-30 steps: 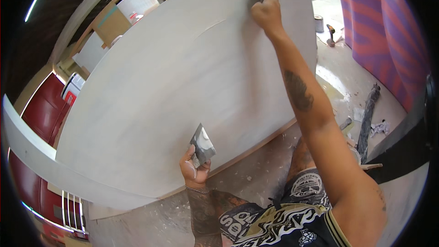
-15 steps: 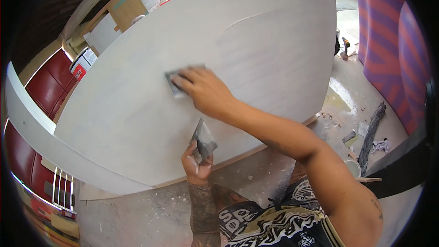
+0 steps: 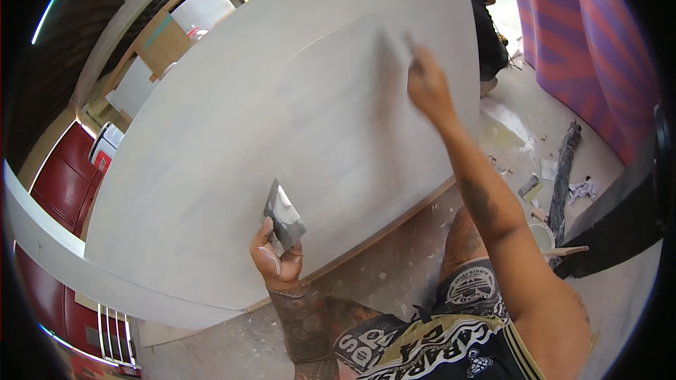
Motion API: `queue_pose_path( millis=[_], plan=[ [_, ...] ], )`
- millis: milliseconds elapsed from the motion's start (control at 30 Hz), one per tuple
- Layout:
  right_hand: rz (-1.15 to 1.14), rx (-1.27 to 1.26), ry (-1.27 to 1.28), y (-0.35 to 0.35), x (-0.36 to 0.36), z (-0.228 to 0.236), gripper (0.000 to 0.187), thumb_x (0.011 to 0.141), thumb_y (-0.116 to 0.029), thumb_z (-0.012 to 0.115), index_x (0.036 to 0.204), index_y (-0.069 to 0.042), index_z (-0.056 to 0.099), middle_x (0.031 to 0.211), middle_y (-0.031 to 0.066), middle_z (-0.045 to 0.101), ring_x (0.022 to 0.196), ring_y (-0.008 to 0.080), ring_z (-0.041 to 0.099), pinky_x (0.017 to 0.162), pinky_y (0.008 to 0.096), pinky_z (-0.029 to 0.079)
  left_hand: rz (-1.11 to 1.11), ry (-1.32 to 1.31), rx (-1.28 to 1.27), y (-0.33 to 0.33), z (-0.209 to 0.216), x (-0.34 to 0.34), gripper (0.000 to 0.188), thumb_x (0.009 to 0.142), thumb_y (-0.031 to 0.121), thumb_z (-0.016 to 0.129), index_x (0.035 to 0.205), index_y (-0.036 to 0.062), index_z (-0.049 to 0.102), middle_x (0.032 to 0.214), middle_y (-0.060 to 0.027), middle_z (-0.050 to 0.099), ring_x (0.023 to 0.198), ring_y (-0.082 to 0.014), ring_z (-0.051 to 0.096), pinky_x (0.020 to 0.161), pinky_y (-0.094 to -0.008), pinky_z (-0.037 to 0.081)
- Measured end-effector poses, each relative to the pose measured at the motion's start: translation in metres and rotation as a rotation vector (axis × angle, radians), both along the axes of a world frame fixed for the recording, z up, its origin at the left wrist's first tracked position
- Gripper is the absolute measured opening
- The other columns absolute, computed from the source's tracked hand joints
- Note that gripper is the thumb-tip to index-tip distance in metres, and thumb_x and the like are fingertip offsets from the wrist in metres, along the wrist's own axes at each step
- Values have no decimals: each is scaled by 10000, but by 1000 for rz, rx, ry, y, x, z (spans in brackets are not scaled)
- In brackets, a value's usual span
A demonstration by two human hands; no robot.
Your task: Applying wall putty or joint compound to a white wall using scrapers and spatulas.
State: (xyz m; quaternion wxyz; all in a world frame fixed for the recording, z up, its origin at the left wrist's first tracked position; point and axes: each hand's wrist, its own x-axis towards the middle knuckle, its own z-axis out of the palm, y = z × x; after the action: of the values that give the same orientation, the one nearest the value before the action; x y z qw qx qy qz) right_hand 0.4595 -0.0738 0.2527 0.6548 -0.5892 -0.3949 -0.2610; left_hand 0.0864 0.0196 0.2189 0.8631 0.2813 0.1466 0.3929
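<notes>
A large pale grey-white panel with rounded edges fills the space in front of me, with a faint curved ridge on its upper part. My left hand, low before the panel, holds a flat metal putty knife with its blade pointing up and grey-white putty on it. White smears mark the palm. My right hand is closed near the panel's upper right. It grips a thin scraper, blurred and nearly edge-on. A dark shadow falls on the panel left of that hand; whether the blade touches the surface I cannot tell.
At right, a purple and red striped form stands near a dark wrapped roll, a crumpled rag and a bucket. A person in dark clothing is partly hidden behind the panel. Dark red panels lie left.
My right hand has swung up and right from the panel's middle, turning its scraper from flat to edge-on. The view has shifted right; the left hand keeps its putty knife.
</notes>
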Motion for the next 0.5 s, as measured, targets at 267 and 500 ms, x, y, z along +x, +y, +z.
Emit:
queue_pose_path(
  millis=[267, 500],
  plan=[
    [-160, 251, 5, 63, 44, 69, 534, 745, -74, 492, 1270, 20, 502, 1180, 258, 548, 1103, 393, 513, 972, 427, 410, 0, 38, -121, -8, -46, -2, 240, 913, 141, 483, 1086, 26, 602, 976, -117, 693, 803, -266, 699, 575, -377, 621],
    [-91, 184, -51, 95, -110, 65, 609, 698, -20, 543, 1303, -17, 477, 1289, 244, 461, 1137, 432, 465, 937, 479, 406, -15, -51, -114, -4, -52, -22, 261, 921, 150, 472, 1110, 19, 597, 992, -119, 691, 846, -252, 694, 589, -384, 617]
  ],
)
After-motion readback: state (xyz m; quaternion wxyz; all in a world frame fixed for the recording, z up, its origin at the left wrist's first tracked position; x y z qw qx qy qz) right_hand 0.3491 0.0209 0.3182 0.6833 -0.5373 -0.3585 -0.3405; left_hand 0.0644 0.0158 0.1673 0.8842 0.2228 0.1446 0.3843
